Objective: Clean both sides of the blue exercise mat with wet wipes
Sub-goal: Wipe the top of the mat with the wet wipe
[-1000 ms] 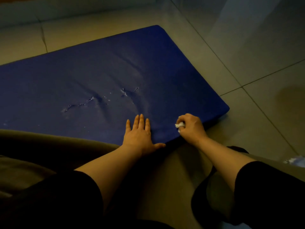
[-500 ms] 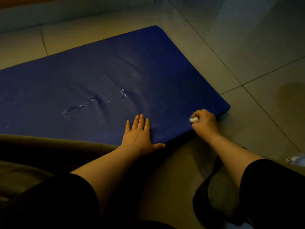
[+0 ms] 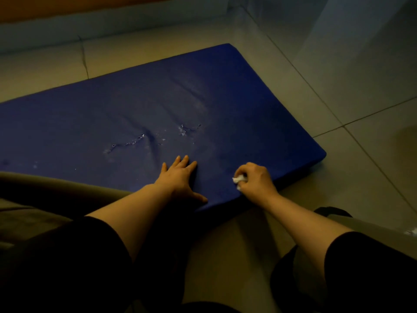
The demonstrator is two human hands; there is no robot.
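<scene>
Now: left hand [image 3: 179,177] flat, fingers straight, pressing blue mat [image 3: 135,114] on tiled floor [image 3: 338,91]; right hand [image 3: 255,180] clenching white wipe [image 3: 238,179] near mat's front edge.

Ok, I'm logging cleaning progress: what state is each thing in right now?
mat: flat on the floor, creased, pale specks mid-surface.
wipe: bunched up, pressed on the mat's near edge.
left hand: flat on the mat, fingers straight.
right hand: grip curled around the wipe.
</scene>
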